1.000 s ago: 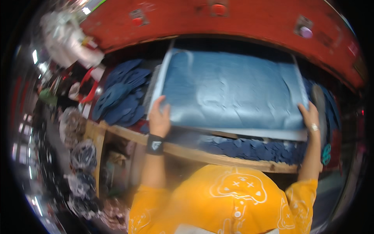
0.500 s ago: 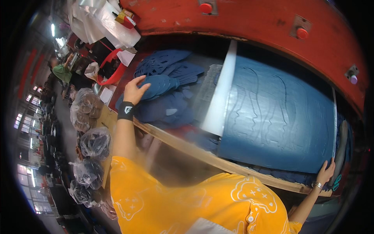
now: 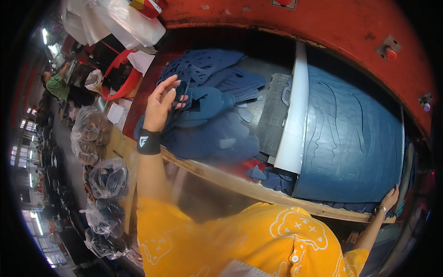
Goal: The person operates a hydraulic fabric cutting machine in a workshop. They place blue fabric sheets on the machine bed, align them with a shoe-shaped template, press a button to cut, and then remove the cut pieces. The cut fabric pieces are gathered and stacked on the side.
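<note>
My left hand (image 3: pixel 162 102), with a black wristband, is raised over a heap of dark blue cut pieces (image 3: pixel 213 115) and pinches one blue cut piece (image 3: pixel 181 90) between thumb and fingers. To the right lies a large blue sheet (image 3: pixel 350 138) scored with cut outlines, on a white board (image 3: pixel 291 134) under a red machine head (image 3: pixel 332 27). My right hand (image 3: pixel 389 199) grips the near right corner of that board. A grey pad (image 3: pixel 272 120) lies between the heap and the board.
A wooden table edge (image 3: pixel 240 182) runs along the front. Clear bags of dark scraps (image 3: pixel 108 180) stand at the left, with a red basket (image 3: pixel 121 76) and white plastic bags (image 3: pixel 115 23) behind. Another person in green (image 3: pixel 56 85) works far left.
My left hand has left the blue sheet, gone left to the heap and closed on a blue piece. My right hand has stayed on the board's right edge. The view has turned left.
</note>
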{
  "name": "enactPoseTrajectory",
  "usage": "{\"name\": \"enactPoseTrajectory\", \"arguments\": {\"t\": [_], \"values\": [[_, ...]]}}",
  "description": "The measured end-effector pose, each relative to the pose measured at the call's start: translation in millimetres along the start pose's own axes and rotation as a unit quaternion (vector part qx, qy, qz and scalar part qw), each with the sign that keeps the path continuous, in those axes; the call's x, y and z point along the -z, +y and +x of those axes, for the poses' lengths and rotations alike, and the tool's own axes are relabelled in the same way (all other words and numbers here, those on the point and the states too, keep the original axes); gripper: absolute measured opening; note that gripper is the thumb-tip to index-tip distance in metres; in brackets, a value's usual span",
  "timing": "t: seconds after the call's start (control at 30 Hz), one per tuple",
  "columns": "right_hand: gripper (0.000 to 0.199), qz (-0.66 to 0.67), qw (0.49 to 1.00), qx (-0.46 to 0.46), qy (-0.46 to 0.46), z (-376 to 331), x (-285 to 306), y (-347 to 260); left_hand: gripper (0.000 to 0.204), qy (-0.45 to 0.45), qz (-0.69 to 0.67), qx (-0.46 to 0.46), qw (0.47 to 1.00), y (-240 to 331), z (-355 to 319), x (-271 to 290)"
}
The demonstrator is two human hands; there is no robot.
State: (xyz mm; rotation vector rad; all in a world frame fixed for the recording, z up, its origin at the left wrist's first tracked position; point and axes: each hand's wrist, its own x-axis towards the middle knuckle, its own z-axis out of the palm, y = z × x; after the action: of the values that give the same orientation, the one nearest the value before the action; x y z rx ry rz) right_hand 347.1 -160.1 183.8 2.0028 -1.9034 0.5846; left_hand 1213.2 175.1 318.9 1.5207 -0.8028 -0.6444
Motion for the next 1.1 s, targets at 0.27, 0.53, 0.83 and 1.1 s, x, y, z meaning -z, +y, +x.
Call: {"name": "enactPoseTrajectory", "arguments": {"t": [0.27,0.53,0.83,1.1], "values": [[0.037,0.015,1.0,0.001,0.012,-1,-2,3,0.039,0.037,0.137,-0.041,0.989,7,5,-34],[0.038,0.014,1.0,-0.004,0.015,-3,-3,2,0.068,-0.047,0.468,-0.114,0.875,4,-7,-69],[0.037,0.008,0.999,-0.013,0.04,-9,-4,-8,0.05,0.044,0.18,-0.062,0.981,7,1,-47],[0.035,-0.084,0.996,-0.018,-0.029,-4,28,-44,0.05,0.036,0.493,-0.165,0.854,-13,-3,-94]]}}
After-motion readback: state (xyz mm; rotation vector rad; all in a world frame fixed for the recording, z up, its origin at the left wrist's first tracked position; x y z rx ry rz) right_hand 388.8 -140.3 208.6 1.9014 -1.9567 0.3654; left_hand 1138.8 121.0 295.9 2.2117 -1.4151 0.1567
